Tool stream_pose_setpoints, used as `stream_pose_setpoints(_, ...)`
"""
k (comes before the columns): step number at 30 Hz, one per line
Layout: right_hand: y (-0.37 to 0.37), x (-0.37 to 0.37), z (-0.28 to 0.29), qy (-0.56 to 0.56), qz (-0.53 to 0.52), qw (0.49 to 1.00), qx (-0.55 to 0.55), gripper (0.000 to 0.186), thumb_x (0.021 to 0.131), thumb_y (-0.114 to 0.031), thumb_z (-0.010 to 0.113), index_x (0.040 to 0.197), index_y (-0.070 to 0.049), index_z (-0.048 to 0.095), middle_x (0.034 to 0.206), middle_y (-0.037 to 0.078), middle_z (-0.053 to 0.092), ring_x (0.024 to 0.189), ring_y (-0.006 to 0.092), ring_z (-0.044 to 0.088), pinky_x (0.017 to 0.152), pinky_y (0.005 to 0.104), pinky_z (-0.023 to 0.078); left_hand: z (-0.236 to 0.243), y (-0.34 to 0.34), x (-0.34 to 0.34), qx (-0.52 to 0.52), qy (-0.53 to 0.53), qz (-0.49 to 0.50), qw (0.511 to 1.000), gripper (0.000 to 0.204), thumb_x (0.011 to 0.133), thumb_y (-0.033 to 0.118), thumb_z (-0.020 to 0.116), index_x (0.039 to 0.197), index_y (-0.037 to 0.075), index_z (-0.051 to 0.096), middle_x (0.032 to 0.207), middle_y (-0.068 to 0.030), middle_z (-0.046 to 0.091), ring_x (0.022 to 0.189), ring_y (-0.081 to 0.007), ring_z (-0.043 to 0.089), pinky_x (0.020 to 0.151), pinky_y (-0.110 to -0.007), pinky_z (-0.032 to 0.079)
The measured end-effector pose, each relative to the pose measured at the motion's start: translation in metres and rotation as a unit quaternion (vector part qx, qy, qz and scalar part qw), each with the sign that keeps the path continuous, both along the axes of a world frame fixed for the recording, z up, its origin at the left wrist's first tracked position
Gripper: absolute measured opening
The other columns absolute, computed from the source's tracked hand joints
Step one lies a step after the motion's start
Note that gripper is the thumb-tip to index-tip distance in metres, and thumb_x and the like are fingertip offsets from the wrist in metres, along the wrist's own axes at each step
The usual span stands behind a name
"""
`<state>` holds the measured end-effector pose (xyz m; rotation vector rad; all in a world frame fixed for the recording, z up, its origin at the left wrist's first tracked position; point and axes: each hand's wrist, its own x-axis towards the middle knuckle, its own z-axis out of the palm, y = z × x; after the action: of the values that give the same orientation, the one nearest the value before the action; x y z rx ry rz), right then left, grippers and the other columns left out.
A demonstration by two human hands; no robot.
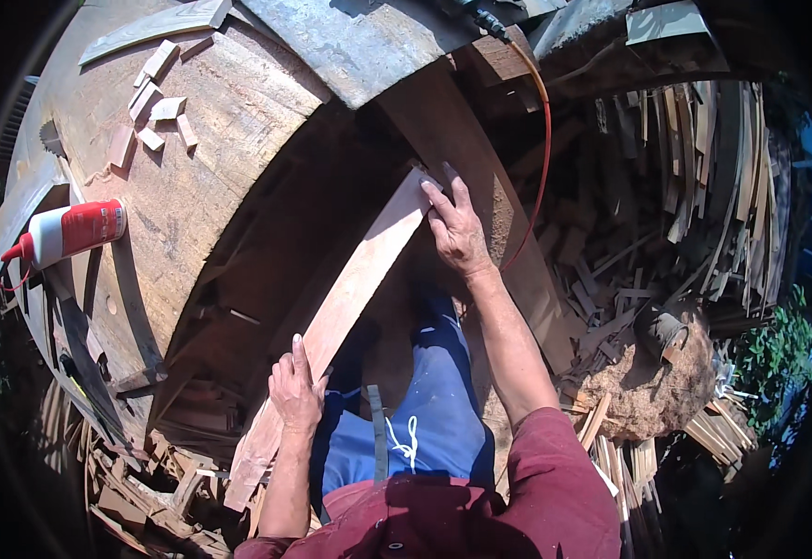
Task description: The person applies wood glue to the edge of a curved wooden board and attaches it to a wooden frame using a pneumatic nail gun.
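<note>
A long, narrow wooden board (369, 261) slants across the front of my body, its near end low on the left and its far end up toward the middle. My left hand (296, 387) is closed on the board's lower part, with the index finger lying along it. At the far end my right hand (457, 224) grips the board by its edge, fingers over the top face. The undersides of the grips are hidden.
On the workbench (229, 121) at the left lie several small wood blocks (143, 101) and a red-and-white squeeze bottle (89, 226). A metal sheet (369, 47) covers its far part. An orange hose (547, 140) hangs down. Scrap wood (611, 298) and a sawdust-coloured sack (648, 391) are at right.
</note>
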<state>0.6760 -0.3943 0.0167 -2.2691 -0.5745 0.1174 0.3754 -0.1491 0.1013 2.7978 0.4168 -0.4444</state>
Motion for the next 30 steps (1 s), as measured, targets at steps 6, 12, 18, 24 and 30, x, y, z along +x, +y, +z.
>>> stream_pose_setpoints(6,-0.018,0.026,-0.021,0.037,0.072,0.994,-0.07,0.054,0.083,-0.001,0.066,0.135,-0.017,0.063,0.145,0.02,0.052,0.122,0.0377,0.061,0.101,0.0432,0.053,-0.025,-0.003,0.014,0.021,-0.022,0.008,1.0,0.108,0.069,0.029,0.091,0.159,0.011,0.033,0.111,-0.0124,0.057,0.097,-0.0324,0.056,0.079,-0.044,0.044)
stream_pose_setpoints(12,-0.015,0.036,-0.039,-0.054,0.085,0.994,-0.041,0.039,0.09,-0.004,0.064,0.128,-0.016,0.068,0.132,0.018,0.062,0.115,0.0365,0.066,0.096,0.0425,0.057,-0.046,0.004,0.013,0.005,-0.019,0.008,1.0,0.107,0.071,0.027,0.09,0.159,0.011,0.031,0.111,-0.0142,0.058,0.097,-0.0343,0.057,0.083,-0.047,0.047)
stream_pose_setpoints(18,-0.018,0.043,-0.048,-0.04,0.07,0.996,-0.029,0.037,0.091,-0.006,0.063,0.125,-0.019,0.069,0.124,0.016,0.065,0.109,0.0361,0.068,0.091,0.0422,0.058,-0.055,0.011,0.026,-0.025,-0.011,0.009,1.0,0.103,0.069,0.024,0.092,0.154,0.01,0.037,0.106,-0.0174,0.059,0.095,-0.0385,0.061,0.083,-0.048,0.051)
stream_pose_setpoints(24,-0.018,0.051,-0.058,-0.119,0.099,0.986,-0.062,0.037,0.086,-0.004,0.062,0.121,-0.018,0.069,0.112,0.015,0.068,0.096,0.034,0.071,0.079,0.0407,0.06,-0.061,-0.001,0.083,-0.06,-0.003,0.044,0.997,0.085,0.074,0.032,0.089,0.141,0.004,0.046,0.118,-0.0236,0.061,0.109,-0.0439,0.063,0.091,-0.048,0.053)
stream_pose_setpoints(30,-0.009,0.054,-0.074,-0.012,0.074,0.997,-0.023,0.032,0.093,-0.011,0.063,0.123,-0.02,0.067,0.116,0.014,0.067,0.101,0.0347,0.069,0.082,0.0406,0.059,-0.09,-0.026,0.207,-0.15,0.07,0.042,0.985,0.076,0.068,0.021,0.08,0.133,0.002,0.044,0.093,-0.0259,0.071,0.09,-0.042,0.071,0.083,-0.048,0.056)
